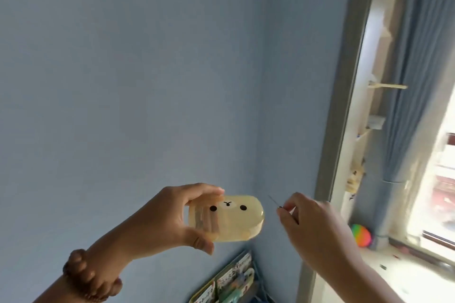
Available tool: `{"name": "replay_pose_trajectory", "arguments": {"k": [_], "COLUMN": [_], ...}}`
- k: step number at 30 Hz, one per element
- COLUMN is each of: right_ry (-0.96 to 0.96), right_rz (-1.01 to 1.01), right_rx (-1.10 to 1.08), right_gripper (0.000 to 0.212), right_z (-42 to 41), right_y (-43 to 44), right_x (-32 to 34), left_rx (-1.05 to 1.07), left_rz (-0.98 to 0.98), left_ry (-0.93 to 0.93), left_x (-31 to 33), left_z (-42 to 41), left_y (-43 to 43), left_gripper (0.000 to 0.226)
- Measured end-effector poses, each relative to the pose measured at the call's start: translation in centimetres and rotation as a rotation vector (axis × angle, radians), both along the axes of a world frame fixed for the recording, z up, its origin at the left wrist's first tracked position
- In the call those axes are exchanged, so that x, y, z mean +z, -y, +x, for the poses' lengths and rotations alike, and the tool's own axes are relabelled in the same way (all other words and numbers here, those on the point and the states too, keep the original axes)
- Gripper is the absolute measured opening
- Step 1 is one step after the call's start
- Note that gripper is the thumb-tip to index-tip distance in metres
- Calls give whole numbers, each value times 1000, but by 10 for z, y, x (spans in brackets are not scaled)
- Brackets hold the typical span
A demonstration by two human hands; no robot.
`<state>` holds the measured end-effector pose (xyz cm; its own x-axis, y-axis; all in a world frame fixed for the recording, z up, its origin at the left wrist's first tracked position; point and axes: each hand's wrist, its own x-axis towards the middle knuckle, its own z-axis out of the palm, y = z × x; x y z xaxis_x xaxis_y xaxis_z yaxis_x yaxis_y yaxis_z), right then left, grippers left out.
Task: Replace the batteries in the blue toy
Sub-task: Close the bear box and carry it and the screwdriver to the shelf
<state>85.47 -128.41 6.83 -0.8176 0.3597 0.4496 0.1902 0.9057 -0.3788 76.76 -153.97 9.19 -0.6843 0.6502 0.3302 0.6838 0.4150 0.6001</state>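
Observation:
My left hand [162, 221] holds up a translucent yellowish case [236, 219] with a bear face of two black dots and a small nose on it. The thumb is under the case and the fingers are over its top. My right hand [317, 231] is just to the right of the case, apart from it, pinching a thin dark pin-like tool [273, 201] whose tip points up and left toward the case. A beaded wooden bracelet [86, 280] is on my left wrist. No blue toy and no batteries are in view.
A blue wall fills most of the view. A rack of picture books [234, 280] stands below the hands. To the right are a window frame [344, 106], a blue curtain [418, 69] and a rainbow-coloured ball [360, 235] on the sill.

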Motion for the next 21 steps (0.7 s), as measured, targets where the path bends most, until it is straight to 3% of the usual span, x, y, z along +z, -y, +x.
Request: {"name": "replay_pose_trajectory", "arguments": {"k": [10,21], "right_ry": [-105,-154], "right_rz": [5,-73], "right_rx": [-609,-750], "right_gripper": [18,20], "right_z": [100,121], "right_y": [-189,-399], "right_x": [12,-10], "left_rx": [-552,-720], "left_rz": [-19,-36], "left_ry": [15,43], "left_x": [5,-7], "left_z": [-35,-44], "left_y": [-247,-514], "left_gripper": [91,81]}}
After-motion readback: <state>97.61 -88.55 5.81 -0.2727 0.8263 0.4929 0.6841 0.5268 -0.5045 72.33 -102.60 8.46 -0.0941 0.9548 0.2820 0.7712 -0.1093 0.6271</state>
